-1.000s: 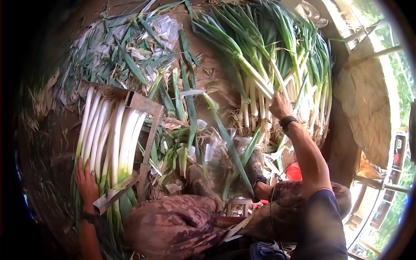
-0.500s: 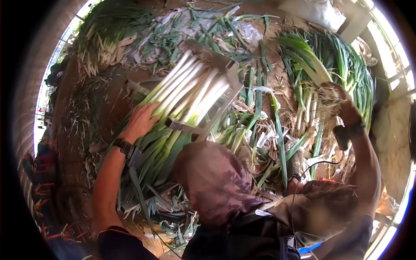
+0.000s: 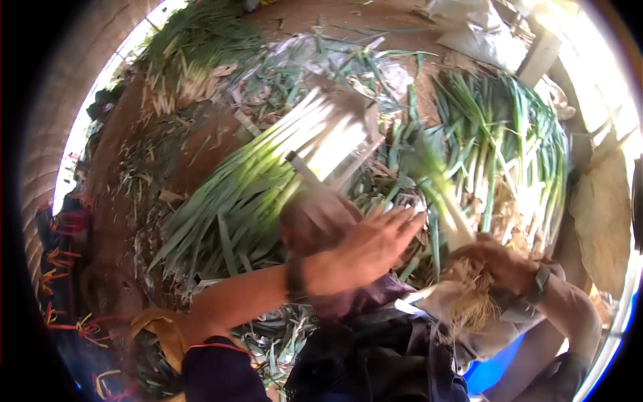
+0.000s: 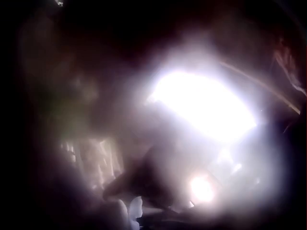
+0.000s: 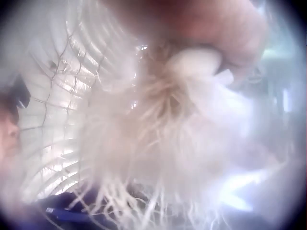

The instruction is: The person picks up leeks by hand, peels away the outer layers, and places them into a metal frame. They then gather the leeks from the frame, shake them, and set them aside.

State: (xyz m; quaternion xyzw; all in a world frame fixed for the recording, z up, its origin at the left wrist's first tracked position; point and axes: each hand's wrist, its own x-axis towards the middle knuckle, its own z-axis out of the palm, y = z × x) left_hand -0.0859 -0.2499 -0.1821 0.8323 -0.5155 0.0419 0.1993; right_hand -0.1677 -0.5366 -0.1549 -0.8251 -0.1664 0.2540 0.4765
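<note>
My right hand (image 3: 497,262) grips a leek (image 3: 458,222) by its lower end, low in front of the body. Its green top points up and away, blurred. Shaggy roots (image 3: 471,301) hang below that hand, and in the right wrist view they spread under the curled fingers (image 5: 206,28). Straight-fingered, my left hand (image 3: 365,249) reaches over the lap toward the held leek, with nothing in its grasp. Left of it, a bundle of white-stemmed leeks (image 3: 278,155) lies in a metal frame (image 3: 305,170). Glare and blur fill the left wrist view.
A large pile of rooted leeks (image 3: 516,127) lies on the ground at the right. Loose leaf scraps and plastic sheeting (image 3: 295,57) cover the far ground. Another leek heap (image 3: 201,47) sits far left, and a white sack (image 3: 482,40) stands at the back right.
My right hand has taken a leek from the right pile and drawn it toward the body. My left hand has left the framed leeks and moved right across the lap. The head view has turned.
</note>
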